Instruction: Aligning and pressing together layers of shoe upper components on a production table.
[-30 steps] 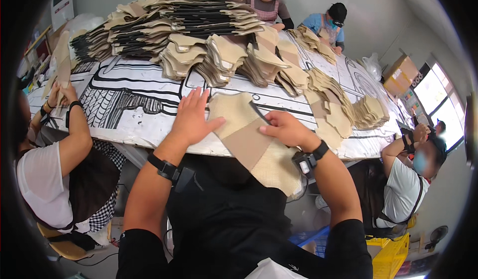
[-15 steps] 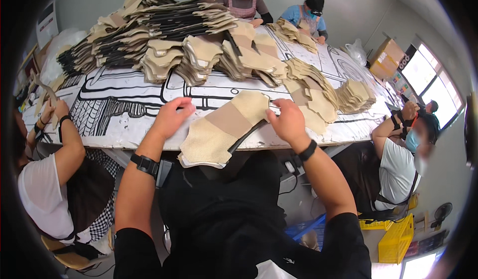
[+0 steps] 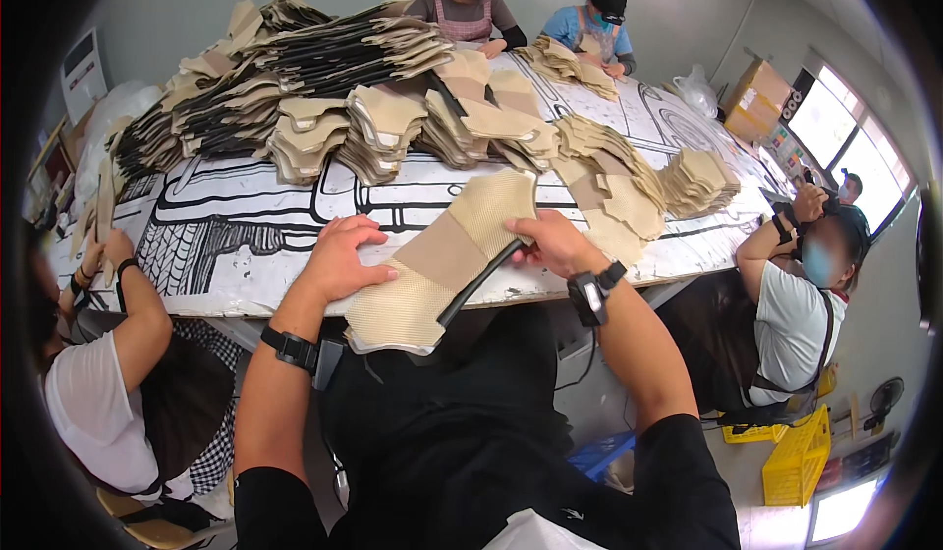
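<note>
A beige mesh fabric piece with a tan middle band and a black edge strip lies slanted across the near edge of the table. My left hand rests flat on its lower left part. My right hand grips its upper right end beside the black strip. Both wrists wear black watches.
Tall stacks of beige and black cut fabric pieces cover the far table half, with more stacks to the right. People work at left, right and at the far side. A yellow crate stands on the floor.
The fabric piece has been turned and laid out longer along the table edge. My left hand moved from the upper edge down onto its lower left part; my right hand stays at its upper end.
</note>
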Demonstrator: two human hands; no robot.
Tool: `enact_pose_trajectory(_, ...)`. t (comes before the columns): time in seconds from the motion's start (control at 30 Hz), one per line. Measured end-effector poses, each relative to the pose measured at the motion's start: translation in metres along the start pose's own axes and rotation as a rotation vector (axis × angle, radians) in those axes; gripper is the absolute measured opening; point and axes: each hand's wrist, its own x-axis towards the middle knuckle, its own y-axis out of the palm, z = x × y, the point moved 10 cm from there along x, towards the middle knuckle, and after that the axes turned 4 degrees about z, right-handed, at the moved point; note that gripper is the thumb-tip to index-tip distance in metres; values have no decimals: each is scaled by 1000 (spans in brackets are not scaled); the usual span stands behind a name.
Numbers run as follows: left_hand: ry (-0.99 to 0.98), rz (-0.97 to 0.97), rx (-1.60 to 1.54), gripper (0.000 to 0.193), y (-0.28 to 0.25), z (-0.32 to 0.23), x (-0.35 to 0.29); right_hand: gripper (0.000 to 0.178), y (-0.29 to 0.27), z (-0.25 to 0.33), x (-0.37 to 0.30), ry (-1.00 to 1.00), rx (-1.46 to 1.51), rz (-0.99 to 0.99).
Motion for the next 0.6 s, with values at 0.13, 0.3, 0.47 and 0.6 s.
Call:
enact_pose_trajectory(0.13, 22, -6, 0, 61, 0, 0, 1, 30, 6, 30, -52, -158, -125, 47)
enact_pose_trajectory(0.3, 55, -47, 22, 49, -10, -14, 2, 23, -77, 113, -110, -537, 170, -151)
enact_pose_trajectory(0.47, 67, -54, -15, 46, -4, -9, -1, 20, -139, 161, -108, -764, 501, -229)
enact_pose_trajectory(0.6, 4, 55, -56, 46, 5, 3, 2, 33, -156, 183, -65, -930, 659, -274)
